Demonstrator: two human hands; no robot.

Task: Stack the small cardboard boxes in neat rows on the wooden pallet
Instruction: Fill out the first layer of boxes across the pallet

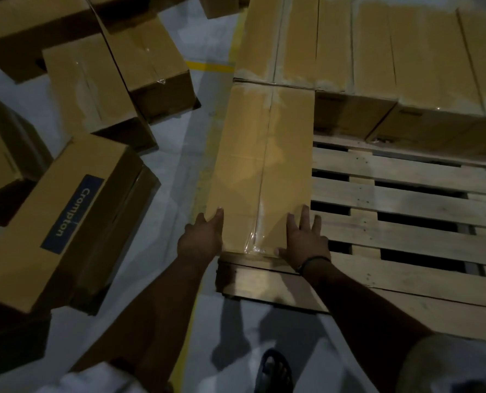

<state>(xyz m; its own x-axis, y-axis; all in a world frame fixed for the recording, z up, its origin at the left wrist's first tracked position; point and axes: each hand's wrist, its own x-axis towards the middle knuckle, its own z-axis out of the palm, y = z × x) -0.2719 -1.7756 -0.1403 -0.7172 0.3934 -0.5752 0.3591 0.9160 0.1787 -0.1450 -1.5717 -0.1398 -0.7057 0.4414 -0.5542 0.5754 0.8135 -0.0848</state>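
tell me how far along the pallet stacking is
Done: one row of boxes fills the far side of the pallet. In hand: the left hand and right hand press on the near end of a long box lying along the pallet's left edge, its far end against that row. Left: the bare slats to its right, and the boxes on the floor, not yet stacked.

Smooth pale grey floor (176, 154); yellow painted line (210, 67) runs across it, turning a corner. Dim light, dark hard-edged shadows.
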